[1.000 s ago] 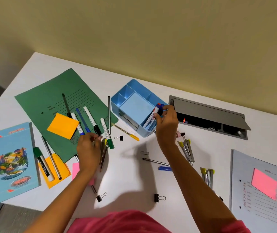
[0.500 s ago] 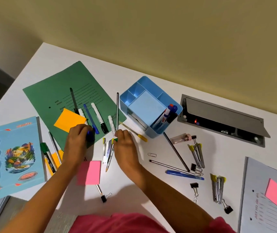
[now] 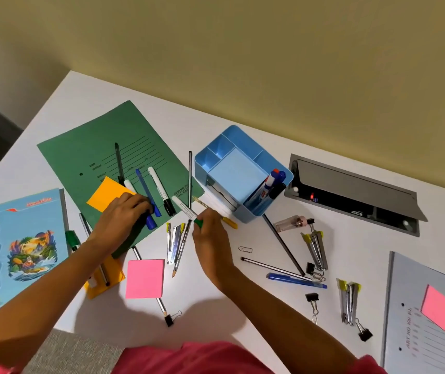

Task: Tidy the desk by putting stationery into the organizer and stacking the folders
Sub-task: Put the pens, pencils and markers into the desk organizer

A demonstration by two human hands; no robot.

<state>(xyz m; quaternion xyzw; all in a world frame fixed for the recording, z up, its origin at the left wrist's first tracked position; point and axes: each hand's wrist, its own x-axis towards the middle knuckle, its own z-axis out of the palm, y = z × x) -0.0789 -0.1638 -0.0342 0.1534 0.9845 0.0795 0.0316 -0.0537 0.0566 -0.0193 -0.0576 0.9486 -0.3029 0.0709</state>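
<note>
The right grip (image 3: 210,238) is pinching the green cap end of the green-capped marker (image 3: 183,207), thumb and fingertips pressed together round it. The marker's white body is slanting away from the grip and to its left, reaching the edge of the green folder (image 3: 94,157).

The left grip (image 3: 124,211) is lying on that folder with its fingers curled round the blue-capped marker (image 3: 150,222). The blue cap is sticking out just to the right of the knuckles. A blue pen (image 3: 145,190) and a black-capped marker (image 3: 160,190) are lying on the folder just beyond this grip, and an orange sticky note (image 3: 102,197) is touching its far left side.

The blue organizer (image 3: 251,211) is standing on the white worktop (image 3: 256,236), near the right grip, beyond it and to its right. Several markers (image 3: 271,184) are standing upright in the organizer compartment nearest that grip.

Between the two grips, a pencil (image 3: 182,247) and a metal clip (image 3: 172,244) are lying on the worktop. A pink sticky pad (image 3: 145,278) is lying nearer the person than both grips. The grey folder (image 3: 431,333) is lying well apart, far to the right of the right grip.
</note>
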